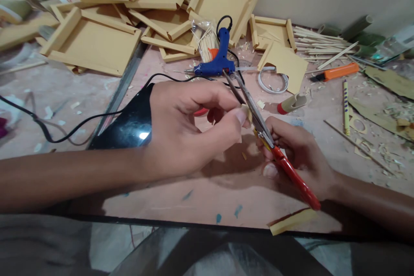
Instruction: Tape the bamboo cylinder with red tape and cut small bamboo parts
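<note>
Between thumb and forefinger, my left hand [194, 125] pinches a small piece of yellow cardboard [246, 114]. My right hand [296, 151] grips a pair of scissors [287, 168] with red handles, their metal blades slightly apart and pointing up and away. The blades lie right beside the cardboard piece at my left fingertips; whether they touch it I cannot tell. Some fingers of my right hand are hidden behind the scissors. Beyond the blade tips a blue hot glue gun [213, 64] rests on the table. A dark glossy panel [129, 125] lies partly under my left wrist.
Yellow cardboard trays [97, 43] pile up at the back. Thin wooden sticks [323, 47], an orange utility knife [339, 71], a pencil [346, 108] and a tape roll [273, 81] lie to the right. A black cable [77, 129] crosses the left. One cardboard strip [291, 221] sits at the front edge.
</note>
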Demonstrator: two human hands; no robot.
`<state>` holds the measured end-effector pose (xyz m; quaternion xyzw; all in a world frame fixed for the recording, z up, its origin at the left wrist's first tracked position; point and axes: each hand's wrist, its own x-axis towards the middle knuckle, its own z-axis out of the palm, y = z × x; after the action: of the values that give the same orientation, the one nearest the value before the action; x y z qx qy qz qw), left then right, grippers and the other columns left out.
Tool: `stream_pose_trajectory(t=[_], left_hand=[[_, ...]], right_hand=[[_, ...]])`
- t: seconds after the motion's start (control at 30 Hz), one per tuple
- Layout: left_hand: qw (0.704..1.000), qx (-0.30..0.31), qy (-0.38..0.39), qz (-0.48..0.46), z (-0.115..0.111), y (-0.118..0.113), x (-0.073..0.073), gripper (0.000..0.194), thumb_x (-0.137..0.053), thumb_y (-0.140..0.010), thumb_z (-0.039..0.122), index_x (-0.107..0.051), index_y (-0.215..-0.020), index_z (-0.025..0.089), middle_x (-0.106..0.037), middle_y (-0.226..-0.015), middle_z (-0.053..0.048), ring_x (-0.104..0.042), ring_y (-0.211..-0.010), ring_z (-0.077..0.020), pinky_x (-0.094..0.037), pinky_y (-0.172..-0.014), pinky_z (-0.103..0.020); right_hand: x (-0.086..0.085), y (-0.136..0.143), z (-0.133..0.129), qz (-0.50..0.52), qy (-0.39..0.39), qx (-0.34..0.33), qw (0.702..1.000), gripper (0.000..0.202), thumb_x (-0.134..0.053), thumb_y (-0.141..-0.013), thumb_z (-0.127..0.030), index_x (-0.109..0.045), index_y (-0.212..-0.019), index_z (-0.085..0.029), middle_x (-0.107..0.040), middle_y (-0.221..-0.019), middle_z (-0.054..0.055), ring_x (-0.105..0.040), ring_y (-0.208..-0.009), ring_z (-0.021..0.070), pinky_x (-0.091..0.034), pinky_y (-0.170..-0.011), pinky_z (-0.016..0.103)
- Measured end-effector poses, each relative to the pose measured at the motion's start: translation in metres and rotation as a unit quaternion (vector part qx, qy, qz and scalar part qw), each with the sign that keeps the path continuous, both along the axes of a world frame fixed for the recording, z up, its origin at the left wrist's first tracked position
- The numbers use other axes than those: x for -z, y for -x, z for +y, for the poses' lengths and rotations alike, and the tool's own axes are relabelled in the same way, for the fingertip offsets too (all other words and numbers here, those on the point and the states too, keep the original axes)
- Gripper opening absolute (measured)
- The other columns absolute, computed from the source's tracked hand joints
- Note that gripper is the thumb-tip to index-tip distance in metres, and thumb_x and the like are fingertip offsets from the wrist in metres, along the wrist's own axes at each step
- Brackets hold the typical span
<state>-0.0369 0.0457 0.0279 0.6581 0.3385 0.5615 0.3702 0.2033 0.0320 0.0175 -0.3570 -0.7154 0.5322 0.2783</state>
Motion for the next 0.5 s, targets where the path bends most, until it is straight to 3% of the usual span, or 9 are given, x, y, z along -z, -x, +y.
stream_pose_trajectory(t=[0.27, 0.4, 0.5], left_hand=[[0.996, 0.035, -0.074, -0.030, 0.0083, -0.0010, 0.0090, 0.021, -0.086, -0.091, 0.023, -0.075, -0.074, 0.016, -0.074, -0.067, -0.001, -0.059, -0.054, -0.0096, -0.043, -0.047, -0.027], [0.997, 0.064, -0.016, -0.044, 0.0028, -0.0042, 0.0095, 0.024, -0.081, -0.098, 0.027, -0.075, -0.076, 0.020, -0.077, -0.073, -0.003, -0.066, -0.058, -0.0130, -0.050, -0.048, -0.029], [0.998, 0.058, -0.013, -0.028, 0.0018, -0.0056, 0.0090, 0.018, -0.088, -0.093, 0.028, -0.077, -0.080, 0.021, -0.077, -0.071, -0.002, -0.064, -0.055, -0.0124, -0.047, -0.044, -0.027]], right_hand=[[0.0013, -0.0006, -0.0004, -0.001, 0.003, 0.006, 1.000, 0.040, -0.084, -0.091, -0.049, -0.052, -0.087, -0.025, -0.048, -0.075, -0.004, -0.038, -0.063, 0.0133, -0.029, -0.055, 0.031], [-0.0002, 0.0022, 0.0011, -0.007, -0.003, 0.019, 1.000, 0.048, -0.084, -0.090, -0.057, -0.047, -0.085, -0.027, -0.047, -0.071, -0.004, -0.036, -0.061, 0.0145, -0.029, -0.052, 0.032], [-0.0003, 0.0031, 0.0018, -0.011, -0.015, 0.019, 1.000, 0.048, -0.084, -0.091, -0.057, -0.048, -0.085, -0.026, -0.047, -0.070, -0.005, -0.035, -0.060, 0.0131, -0.029, -0.052, 0.031]])
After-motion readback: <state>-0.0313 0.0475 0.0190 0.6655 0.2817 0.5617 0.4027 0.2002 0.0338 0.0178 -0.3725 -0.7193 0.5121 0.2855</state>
